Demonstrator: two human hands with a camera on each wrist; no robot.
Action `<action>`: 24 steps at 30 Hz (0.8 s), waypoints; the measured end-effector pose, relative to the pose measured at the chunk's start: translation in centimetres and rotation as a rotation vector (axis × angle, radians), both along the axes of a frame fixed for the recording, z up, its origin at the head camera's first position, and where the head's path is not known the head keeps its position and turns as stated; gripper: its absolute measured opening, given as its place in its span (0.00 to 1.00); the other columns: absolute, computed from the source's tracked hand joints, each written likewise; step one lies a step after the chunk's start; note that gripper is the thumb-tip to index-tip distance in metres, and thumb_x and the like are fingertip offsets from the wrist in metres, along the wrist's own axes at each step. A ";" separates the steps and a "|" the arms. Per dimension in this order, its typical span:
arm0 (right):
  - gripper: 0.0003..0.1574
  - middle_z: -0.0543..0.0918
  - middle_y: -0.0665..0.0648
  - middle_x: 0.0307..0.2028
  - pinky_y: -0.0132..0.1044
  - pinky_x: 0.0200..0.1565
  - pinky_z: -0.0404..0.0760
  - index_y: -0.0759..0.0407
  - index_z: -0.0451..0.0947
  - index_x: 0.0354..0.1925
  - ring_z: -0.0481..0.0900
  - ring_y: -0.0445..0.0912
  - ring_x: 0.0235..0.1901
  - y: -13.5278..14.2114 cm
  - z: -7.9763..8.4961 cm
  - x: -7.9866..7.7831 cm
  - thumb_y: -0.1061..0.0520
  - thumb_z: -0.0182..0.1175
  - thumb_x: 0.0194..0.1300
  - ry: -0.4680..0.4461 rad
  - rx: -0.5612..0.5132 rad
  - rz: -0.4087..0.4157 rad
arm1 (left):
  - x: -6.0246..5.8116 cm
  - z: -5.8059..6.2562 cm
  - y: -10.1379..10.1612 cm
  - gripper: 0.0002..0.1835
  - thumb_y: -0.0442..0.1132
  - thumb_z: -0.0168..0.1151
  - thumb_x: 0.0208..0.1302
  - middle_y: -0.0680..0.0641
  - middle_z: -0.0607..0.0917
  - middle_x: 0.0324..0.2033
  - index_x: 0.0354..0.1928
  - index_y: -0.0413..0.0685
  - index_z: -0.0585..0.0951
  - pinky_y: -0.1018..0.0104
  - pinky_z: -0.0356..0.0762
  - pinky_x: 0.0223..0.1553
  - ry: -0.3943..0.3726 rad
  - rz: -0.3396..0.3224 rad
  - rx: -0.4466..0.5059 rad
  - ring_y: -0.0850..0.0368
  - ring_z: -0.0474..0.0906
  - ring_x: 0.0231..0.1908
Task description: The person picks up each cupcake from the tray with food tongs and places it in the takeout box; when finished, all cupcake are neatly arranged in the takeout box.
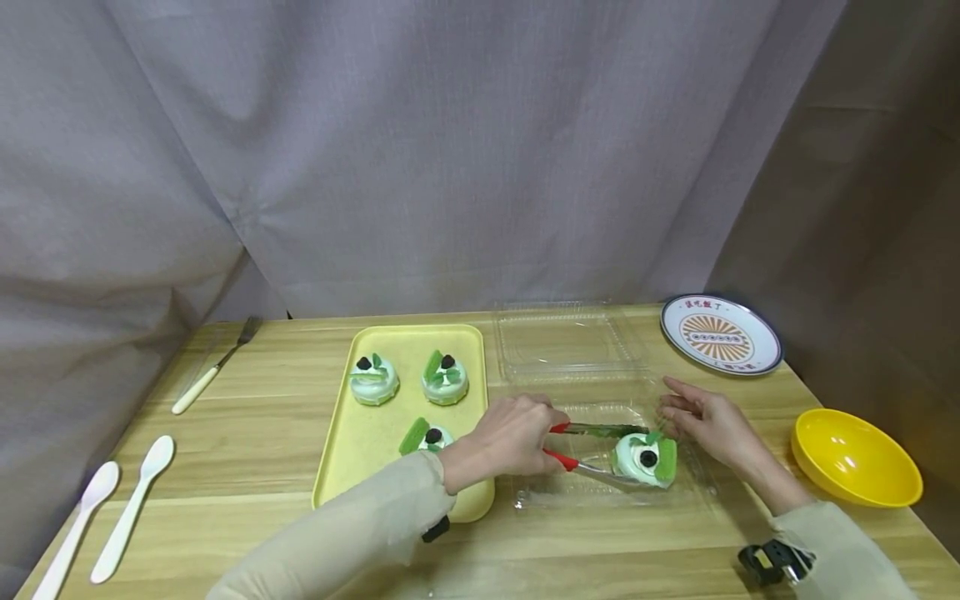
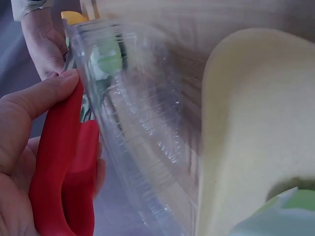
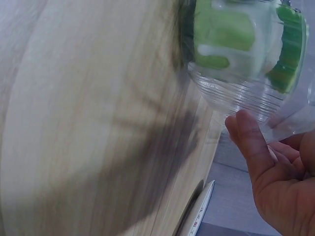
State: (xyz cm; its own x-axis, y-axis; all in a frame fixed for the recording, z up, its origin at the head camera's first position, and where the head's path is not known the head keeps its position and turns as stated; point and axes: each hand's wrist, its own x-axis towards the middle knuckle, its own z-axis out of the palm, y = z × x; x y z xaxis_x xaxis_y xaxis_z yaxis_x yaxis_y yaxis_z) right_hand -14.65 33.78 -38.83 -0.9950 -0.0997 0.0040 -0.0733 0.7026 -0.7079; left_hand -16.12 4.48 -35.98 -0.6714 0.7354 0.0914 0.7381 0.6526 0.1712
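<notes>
My left hand [image 1: 513,437] grips red-handled tongs [image 2: 64,162], whose metal arms lie on either side of a small pale-green cake [image 1: 637,458]. A dark berry and a green slice top that cake. It sits at the right end of a clear plastic box [image 1: 547,500], with the tongs around it. With fairly straight fingers, my right hand [image 1: 712,425] touches the right side of the box, beside the cake; the right wrist view shows its fingertips [image 3: 246,123] against the ribbed plastic wall. Left of the box, a yellow tray [image 1: 352,475] bears three similar cakes, one partly hidden by my left wrist.
Behind the box lies its clear lid [image 1: 562,342]. A patterned plate [image 1: 720,333] stands at the back right, with a yellow bowl [image 1: 855,458] nearer. Toward the left are a fork [image 1: 217,371] and two white spoons [image 1: 131,508]. A grey curtain [image 1: 480,167] hangs behind the table.
</notes>
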 end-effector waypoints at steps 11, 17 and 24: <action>0.34 0.73 0.82 0.56 0.29 0.36 0.83 0.82 0.54 0.67 0.75 0.22 0.36 -0.1 0.0 0.1 0.68 0.53 0.70 -0.019 -0.013 -0.003 | -0.8 1.3 -1.4 0.30 0.55 0.76 0.49 0.54 0.87 0.48 0.56 0.56 0.83 0.75 0.71 0.31 -0.164 0.035 0.093 0.63 0.81 0.39; 0.34 0.73 0.83 0.56 0.29 0.36 0.83 0.82 0.54 0.67 0.76 0.23 0.36 -0.1 -0.1 0.1 0.69 0.52 0.69 -0.025 -0.024 0.001 | -1.3 2.1 -5.0 0.31 0.51 0.78 0.46 0.51 0.87 0.49 0.55 0.50 0.84 0.73 0.73 0.37 -0.266 0.018 0.309 0.61 0.80 0.43; 0.35 0.72 0.83 0.56 0.28 0.36 0.83 0.83 0.53 0.67 0.74 0.20 0.36 0.1 -0.2 0.1 0.69 0.53 0.69 -0.022 -0.044 0.002 | -1.3 2.0 -13.5 0.32 0.45 0.79 0.46 0.46 0.86 0.48 0.56 0.46 0.82 0.62 0.75 0.44 -0.350 0.162 0.443 0.55 0.78 0.44</action>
